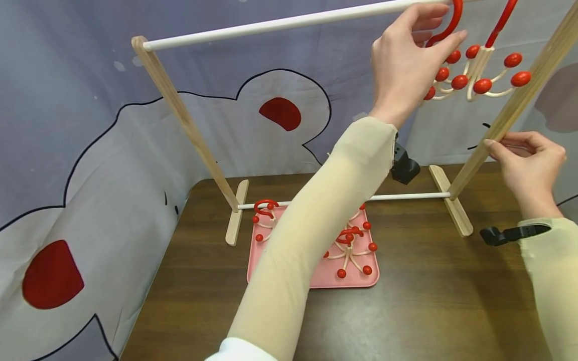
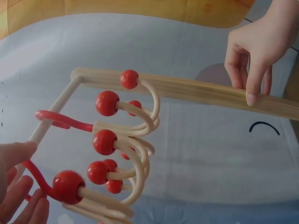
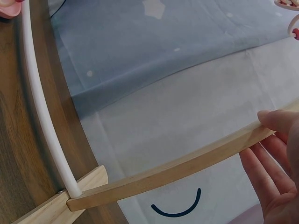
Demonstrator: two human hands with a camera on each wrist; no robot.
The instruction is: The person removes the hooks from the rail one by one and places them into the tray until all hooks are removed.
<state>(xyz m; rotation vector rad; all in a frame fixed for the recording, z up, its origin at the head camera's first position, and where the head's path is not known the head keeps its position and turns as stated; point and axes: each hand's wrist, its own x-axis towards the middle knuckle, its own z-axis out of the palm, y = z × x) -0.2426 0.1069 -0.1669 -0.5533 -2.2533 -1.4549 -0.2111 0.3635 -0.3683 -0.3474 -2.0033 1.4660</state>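
Up at the white rod [image 1: 280, 24], my left hand [image 1: 406, 62] holds the red hooked handle of a head massager [image 2: 68, 186] between thumb and fingers. The hook reaches the rod in the head view, but the hand partly hides how it sits there. Beside it, a second head massager [image 1: 476, 70] hangs by its red hook, its cream prongs and red balls pointing down. My right hand [image 1: 535, 163] pinches the right wooden post [image 1: 510, 108] of the stand partway up, thumb on one side and fingers on the other.
On the brown table [image 1: 406, 301] lies a pink tray [image 1: 325, 282] with more head massagers [image 1: 348, 246], partly hidden by my left sleeve. The stand's left post [image 1: 189, 125] and wooden feet [image 1: 451, 200] are joined by a low white bar [image 1: 406, 197]. A printed curtain hangs behind.
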